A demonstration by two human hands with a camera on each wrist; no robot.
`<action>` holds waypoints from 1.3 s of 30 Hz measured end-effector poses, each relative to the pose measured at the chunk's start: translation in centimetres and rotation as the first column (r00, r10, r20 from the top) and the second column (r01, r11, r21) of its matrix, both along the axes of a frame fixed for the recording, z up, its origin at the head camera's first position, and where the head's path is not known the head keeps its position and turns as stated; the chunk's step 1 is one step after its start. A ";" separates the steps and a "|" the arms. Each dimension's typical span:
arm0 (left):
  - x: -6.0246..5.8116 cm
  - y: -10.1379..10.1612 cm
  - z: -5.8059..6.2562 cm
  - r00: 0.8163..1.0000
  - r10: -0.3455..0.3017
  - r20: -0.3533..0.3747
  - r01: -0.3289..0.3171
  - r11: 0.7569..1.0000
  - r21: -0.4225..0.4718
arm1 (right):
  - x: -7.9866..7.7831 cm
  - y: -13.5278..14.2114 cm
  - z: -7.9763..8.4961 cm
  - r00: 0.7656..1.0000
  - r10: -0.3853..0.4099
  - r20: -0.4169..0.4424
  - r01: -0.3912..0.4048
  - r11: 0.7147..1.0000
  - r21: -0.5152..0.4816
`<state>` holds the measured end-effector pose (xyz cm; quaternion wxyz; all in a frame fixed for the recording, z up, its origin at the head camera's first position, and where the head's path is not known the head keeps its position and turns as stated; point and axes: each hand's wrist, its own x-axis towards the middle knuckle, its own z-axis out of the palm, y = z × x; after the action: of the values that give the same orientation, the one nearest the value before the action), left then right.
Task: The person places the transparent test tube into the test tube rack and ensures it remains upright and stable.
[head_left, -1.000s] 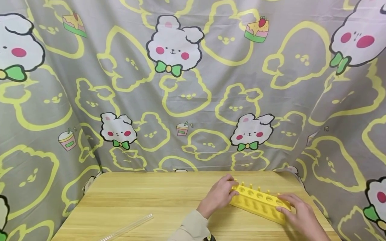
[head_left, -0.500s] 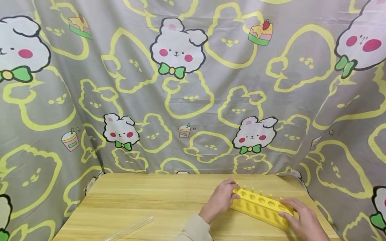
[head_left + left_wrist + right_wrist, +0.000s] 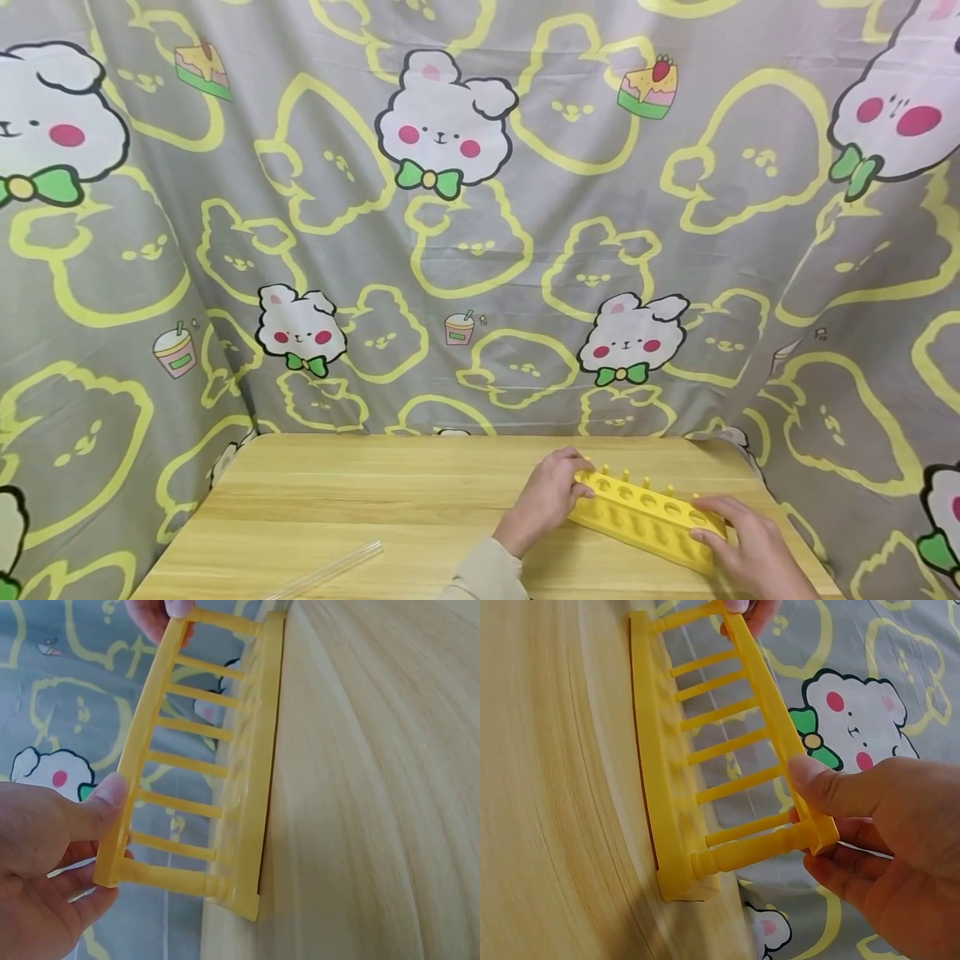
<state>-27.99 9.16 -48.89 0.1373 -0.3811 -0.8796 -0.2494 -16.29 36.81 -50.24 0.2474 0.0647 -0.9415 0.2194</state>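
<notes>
Yellow rack: it stood on the table (image 3: 420,500), on the right-hand side of the head view, its row of round holes facing up and its base (image 3: 259,787) against the wood; the rack (image 3: 637,507) was between both hands.
Long axis: in the head view it ran on a slant, from the far left end to the near right end, the right end closer to the person.
Wrist-view axis: the rack's length ran nearly up and down in both wrist views, leaning to the right at the top in the left wrist view and to the left at the top in the right wrist view.
Rods and pegs: slim rods (image 3: 195,729) joined top bar and base, with a thicker post (image 3: 165,878) at each end; short pegs (image 3: 647,482) showed in a line along the far edge of the top.
Left hand: it (image 3: 546,498) was clamped on the left end of the top bar, thumb on the near side, other fingers behind and under.
Right hand: it (image 3: 753,542) was clamped on the right end of the same bar, thumb likewise on the near side.
Clear tube: it (image 3: 330,568) lay on the table well to the left of the rack, slanting from near left to far right, its near end cut off by the frame.
Sleeve: a pale cuff (image 3: 483,573) covered the left forearm.
Cloth: grey fabric (image 3: 468,208) printed with rabbits hung behind the table and at both sides.
</notes>
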 end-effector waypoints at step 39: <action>0.6 -5.0 0.5 0.998 0.028 0.050 -0.031 0.998 0.046 | -2.4 -3.0 1.6 0.978 0.192 0.080 -0.198 0.978 0.071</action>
<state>-27.41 4.21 -48.40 0.1281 -0.3586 -0.8822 -0.2770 -18.65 33.82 -48.61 0.1877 0.1583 -0.9469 0.2078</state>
